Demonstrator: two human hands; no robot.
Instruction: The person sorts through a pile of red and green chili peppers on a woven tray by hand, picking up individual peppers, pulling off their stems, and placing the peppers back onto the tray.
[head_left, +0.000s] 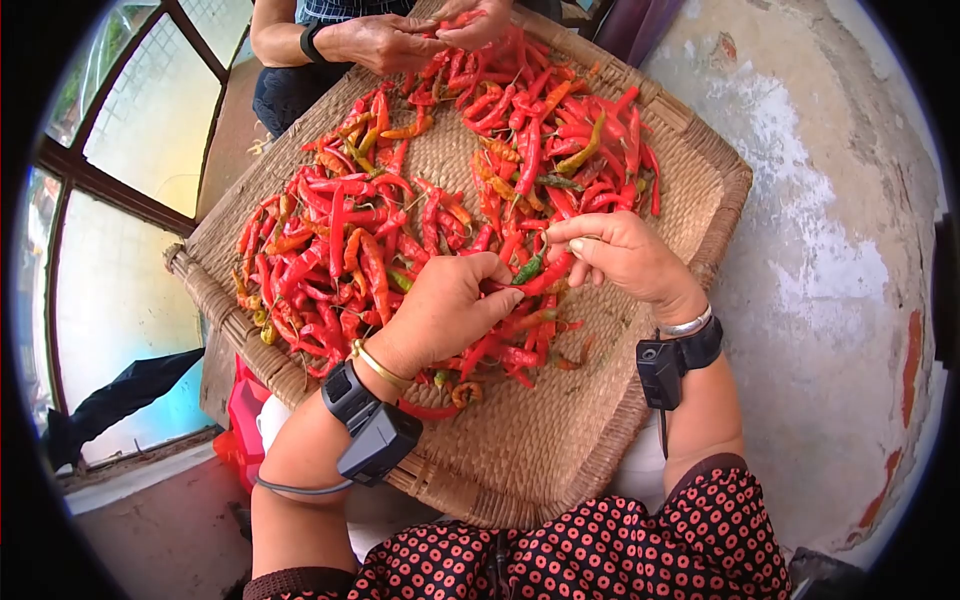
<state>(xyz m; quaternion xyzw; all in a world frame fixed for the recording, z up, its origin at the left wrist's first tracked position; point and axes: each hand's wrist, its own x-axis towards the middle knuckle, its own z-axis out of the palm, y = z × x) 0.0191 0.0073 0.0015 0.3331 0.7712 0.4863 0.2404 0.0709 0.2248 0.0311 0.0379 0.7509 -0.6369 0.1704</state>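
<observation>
A woven tray (560,450) holds a big heap of red chili peppers (345,245), some of them orange or green. Over the heap's near side, my left hand (450,305) is closed on a red pepper (548,276) that points toward my right hand. My right hand (625,258) is pinched at the pepper's far end, near its stem; whether its fingertips hold the stem is too small to tell. A green pepper (529,268) lies right beside the held one.
Across the tray, another person's hands (385,42) hold a red pepper. Framed windows (130,250) and a black umbrella (125,400) are at the left, with a red bag (243,420) below the tray's edge. A worn wall (800,200) stands right.
</observation>
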